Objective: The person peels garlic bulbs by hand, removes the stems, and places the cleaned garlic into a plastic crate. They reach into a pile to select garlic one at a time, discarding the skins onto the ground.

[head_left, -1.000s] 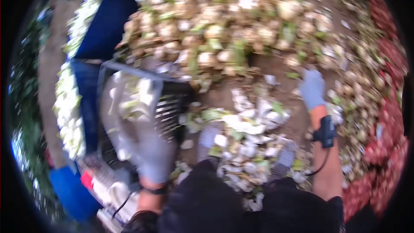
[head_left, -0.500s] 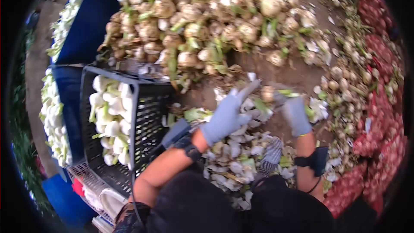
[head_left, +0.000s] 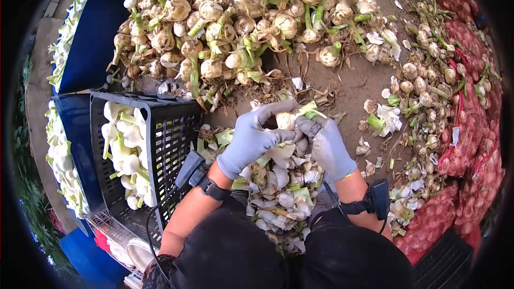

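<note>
My left hand (head_left: 251, 142), in a grey glove, curls its thumb and index finger around a garlic bulb (head_left: 285, 121). From the other side my right hand (head_left: 331, 149), gloved too, is closed at the bulb's green stem (head_left: 310, 111). Its fingertips are bent inward, so exactly what they pinch is partly hidden. Both hands meet in front of my knees. Below them lies a heap of peeled garlic skins (head_left: 281, 176). Beyond them rises a big pile of unpeeled garlic bulbs (head_left: 219, 32) with stalks attached.
At my left stands a black plastic crate (head_left: 174, 128) holding cleaned white garlic (head_left: 128, 152). Blue bins (head_left: 80, 150) with more white garlic are farther left. Red mesh sacks (head_left: 468, 134) line the right side, beside scattered small bulbs (head_left: 420, 85). One loose bulb (head_left: 329, 56) lies on the ground ahead.
My right hand has moved left, bringing the bulb with its green stem to my left hand. My left hand's fingers, stretched out before, now curl around the bulb. The view has shifted slightly.
</note>
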{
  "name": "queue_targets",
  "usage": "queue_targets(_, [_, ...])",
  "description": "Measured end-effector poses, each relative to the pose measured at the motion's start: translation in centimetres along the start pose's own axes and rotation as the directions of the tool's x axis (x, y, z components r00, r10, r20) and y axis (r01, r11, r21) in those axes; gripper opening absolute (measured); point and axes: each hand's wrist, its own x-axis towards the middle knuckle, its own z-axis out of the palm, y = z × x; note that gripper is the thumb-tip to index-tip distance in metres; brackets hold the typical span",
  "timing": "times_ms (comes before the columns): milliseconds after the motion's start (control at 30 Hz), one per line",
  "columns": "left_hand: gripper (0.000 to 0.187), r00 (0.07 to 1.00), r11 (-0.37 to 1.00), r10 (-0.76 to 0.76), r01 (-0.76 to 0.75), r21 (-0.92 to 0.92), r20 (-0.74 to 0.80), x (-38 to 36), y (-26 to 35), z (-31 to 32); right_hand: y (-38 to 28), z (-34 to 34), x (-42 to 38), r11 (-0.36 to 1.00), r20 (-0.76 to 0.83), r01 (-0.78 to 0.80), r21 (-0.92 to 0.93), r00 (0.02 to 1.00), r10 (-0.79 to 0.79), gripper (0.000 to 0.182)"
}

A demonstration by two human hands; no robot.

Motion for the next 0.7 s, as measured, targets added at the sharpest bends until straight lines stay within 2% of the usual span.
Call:
queue_targets(67, [0.057,0.997,0.998,-0.066,0.066,-0.021,0.037,-0.1,0.4,-0.1,-0.7,-0.2,-0.5,1.0,0.015,-0.018,0.021,1.0,0.017,0.023])
queue_targets(100, [0.057,0.997,0.997,-0.068,0.068,-0.022,0.038,-0.1,0.2,-0.3,-1.1,-0.4,-0.5,0.998,0.026,-0.03,-0.057,0.999,0.032,0.022])
queue_targets(133, [0.059,0.99,0.969,-0.113,0.13,-0.209,0.087,0.0,-0.1,-0.5,-1.3,-0.6,-0.4,0.99,0.036,-0.038,-0.135,0.998,0.044,0.022])
queue_targets(167, [0.062,0.978,0.902,-0.15,0.194,-0.386,0.144,0.1,-0.4,-0.6,-0.9,-0.6,-0.2,0.99,0.035,-0.038,-0.134,0.998,0.043,0.022])
queue_targets(200, [0.062,0.978,0.901,-0.15,0.195,-0.386,0.145,-0.1,-0.5,-0.4,0.0,-0.5,0.3,0.961,-0.008,0.123,-0.248,0.992,-0.13,0.02])
queue_targets(233, [0.067,0.963,0.757,-0.178,0.266,-0.598,0.203,-0.4,-0.7,-0.1,0.5,-0.5,0.5,0.892,-0.031,0.269,-0.363,0.953,-0.3,0.019])
queue_targets(267, [0.073,0.946,0.558,-0.189,0.325,-0.763,0.264,-0.7,-0.6,0.2,0.3,-0.4,0.4,0.893,-0.032,0.267,-0.362,0.954,-0.298,0.019])
queue_targets(300, [0.083,0.946,0.544,-0.231,0.318,-0.777,0.226,-0.7,0.1,0.6,-0.3,-0.2,0.2,0.807,-0.006,0.313,-0.5,0.931,-0.364,0.018])
queue_targets(333, [0.083,0.946,0.545,-0.232,0.318,-0.776,0.225,-0.6,0.0,0.5,-0.6,0.0,0.1,0.699,0.031,0.349,-0.624,0.905,-0.424,0.018])
queue_targets(367, [0.084,0.947,0.556,-0.218,0.32,-0.767,0.237,-0.6,-0.1,0.2,0.0,0.4,0.9,0.794,0.025,0.406,-0.452,0.896,-0.443,0.019])
queue_targets(400, [0.085,0.946,0.568,-0.205,0.323,-0.757,0.25,-0.6,-0.1,0.0,-0.1,0.2,0.8,0.795,0.028,0.407,-0.45,0.896,-0.443,0.019])
queue_targets(467, [0.079,0.952,0.57,-0.186,0.306,-0.762,0.244,-0.6,0.6,-0.2,-1.2,-0.1,0.4,0.982,0.137,0.14,-0.123,0.983,-0.123,0.025])
queue_targets(533, [0.072,0.948,0.785,-0.207,0.307,-0.538,0.24,-0.9,0.8,-0.2,-0.6,-0.6,0.9,0.987,0.13,0.119,-0.108,0.986,-0.105,0.031])
queue_targets(567, [0.069,0.974,0.81,-0.191,0.228,-0.541,0.125,-1.0,0.4,0.3,-0.4,-0.6,1.3,0.972,0.127,0.155,-0.179,0.983,-0.133,0.032])
queue_targets(600, [0.069,0.973,0.809,-0.193,0.23,-0.541,0.125,-1.0,0.0,0.3,-0.5,-0.4,1.4,0.951,0.129,0.188,-0.247,0.979,-0.16,0.034])
queue_targets(633, [0.067,0.986,0.895,-0.145,0.165,-0.415,0.08,-1.0,-0.3,0.2,-0.8,-0.2,1.0,0.98,0.16,0.088,-0.179,0.985,-0.059,0.033])
queue_targets(667, [0.065,0.995,0.957,-0.086,0.094,-0.276,0.041,-0.9,-0.6,0.0,-0.6,0.3,1.0,0.979,0.164,0.09,-0.181,0.985,-0.061,0.033])
queue_targets(700, [0.068,0.994,0.984,-0.068,0.08,-0.161,0.082,-0.6,-0.7,-0.5,-0.3,0.7,0.9,0.994,0.143,0.069,-0.089,0.988,-0.055,0.031])
